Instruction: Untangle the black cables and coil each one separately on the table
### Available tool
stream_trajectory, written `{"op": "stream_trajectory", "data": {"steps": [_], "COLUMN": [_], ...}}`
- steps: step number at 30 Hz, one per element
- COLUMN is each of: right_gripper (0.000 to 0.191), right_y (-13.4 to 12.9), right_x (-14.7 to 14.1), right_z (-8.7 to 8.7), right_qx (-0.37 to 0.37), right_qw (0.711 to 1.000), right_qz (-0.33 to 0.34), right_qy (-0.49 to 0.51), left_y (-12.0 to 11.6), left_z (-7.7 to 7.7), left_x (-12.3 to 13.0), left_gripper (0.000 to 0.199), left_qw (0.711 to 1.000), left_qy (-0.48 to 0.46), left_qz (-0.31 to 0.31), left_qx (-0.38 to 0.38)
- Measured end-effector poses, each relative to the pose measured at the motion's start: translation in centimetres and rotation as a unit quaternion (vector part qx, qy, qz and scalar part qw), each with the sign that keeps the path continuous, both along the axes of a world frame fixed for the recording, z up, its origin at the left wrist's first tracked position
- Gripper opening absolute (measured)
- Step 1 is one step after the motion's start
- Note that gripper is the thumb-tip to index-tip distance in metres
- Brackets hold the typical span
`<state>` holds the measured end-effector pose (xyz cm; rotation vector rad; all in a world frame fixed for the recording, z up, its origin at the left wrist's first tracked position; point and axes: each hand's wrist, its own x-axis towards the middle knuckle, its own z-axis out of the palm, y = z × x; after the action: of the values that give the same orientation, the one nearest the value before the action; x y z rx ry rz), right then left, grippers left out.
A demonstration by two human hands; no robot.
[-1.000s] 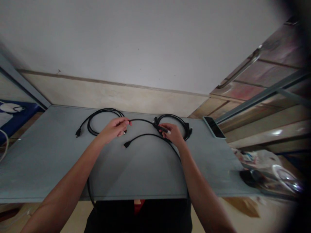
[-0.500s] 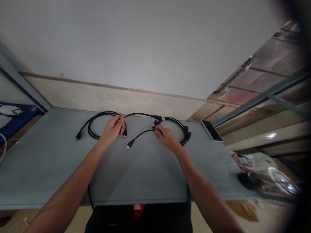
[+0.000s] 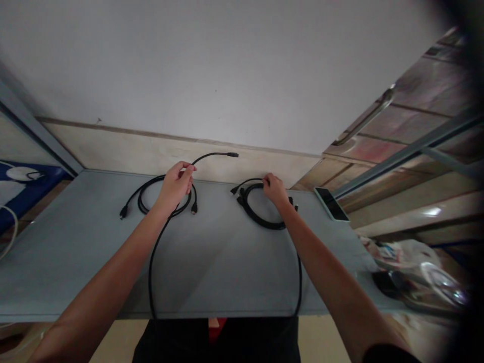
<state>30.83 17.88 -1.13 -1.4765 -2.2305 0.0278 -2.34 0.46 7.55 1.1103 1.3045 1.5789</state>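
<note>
My left hand (image 3: pixel 177 184) is raised over the left coil and pinches a black cable (image 3: pixel 209 155) near one end; its plug (image 3: pixel 232 155) points right, in front of the wall. From this hand the cable drops over the table's front edge. Under the hand lies a coiled black cable (image 3: pixel 142 202), a plug (image 3: pixel 123 212) at its left and another (image 3: pixel 194 207) at its right. My right hand (image 3: pixel 275 189) is closed on a black cable (image 3: pixel 249 180) above the right coil (image 3: pixel 260 221). That cable's plug (image 3: pixel 234 190) hangs to the left. A length (image 3: pixel 300 282) runs down below the right wrist.
The grey table (image 3: pixel 227 267) stands against a pale wall (image 3: pixel 212 75). A phone (image 3: pixel 331 203) lies at its right end. Metal posts (image 3: pixel 41 136) rise at both sides. Beyond the right edge are a plastic bag (image 3: pixel 410 252) and other clutter.
My left hand has lifted slightly, raising its cable end off the table level. My right hand has moved right and up, drawing its plug away from the middle toward the right coil.
</note>
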Motion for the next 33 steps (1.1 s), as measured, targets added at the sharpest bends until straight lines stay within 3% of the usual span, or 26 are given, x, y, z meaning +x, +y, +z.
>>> {"op": "stream_trajectory", "data": {"steps": [4, 8, 10, 13, 19, 24, 30, 33], "right_gripper": [0.028, 0.048, 0.053, 0.032, 0.028, 0.029, 0.03, 0.029], "right_y": [-2.6, -7.7, -10.0, -11.8, -10.8, -10.4, -10.0, -9.5], "right_x": [-1.3, -4.1, -5.7, -7.3, -6.1, -4.2, -2.8, -2.2], "right_z": [1.4, 3.8, 4.3, 3.7, 1.7, 1.5, 2.3, 2.4], "right_qx": [0.01, -0.01, -0.065, -0.217, -0.318, -0.374, -0.465, -0.419], "right_qw": [1.0, 0.979, 0.963, 0.926, 0.882, 0.864, 0.822, 0.835], "right_qz": [0.01, 0.18, 0.227, 0.27, 0.234, 0.231, 0.232, 0.2], "right_qy": [-0.022, 0.096, 0.126, 0.148, 0.255, 0.247, 0.234, 0.294], "left_y": [-0.3, -1.5, -2.0, -2.4, -2.1, -1.7, -1.9, -1.9], "left_z": [-0.7, -3.1, -4.3, -5.7, -7.0, -7.3, -7.3, -7.2], "left_x": [-0.4, 0.4, 1.2, 2.0, 0.9, 0.5, 1.0, 0.6], "left_gripper": [0.022, 0.027, 0.029, 0.031, 0.037, 0.031, 0.023, 0.033], "left_qw": [0.999, 0.989, 0.98, 0.971, 0.963, 0.958, 0.929, 0.915], "left_qy": [0.012, 0.06, 0.08, 0.069, 0.115, 0.175, 0.191, 0.164], "left_qz": [-0.029, -0.119, -0.155, -0.19, -0.206, -0.193, -0.282, -0.323], "left_qx": [-0.007, -0.067, -0.096, -0.127, -0.129, -0.12, -0.142, -0.18]}}
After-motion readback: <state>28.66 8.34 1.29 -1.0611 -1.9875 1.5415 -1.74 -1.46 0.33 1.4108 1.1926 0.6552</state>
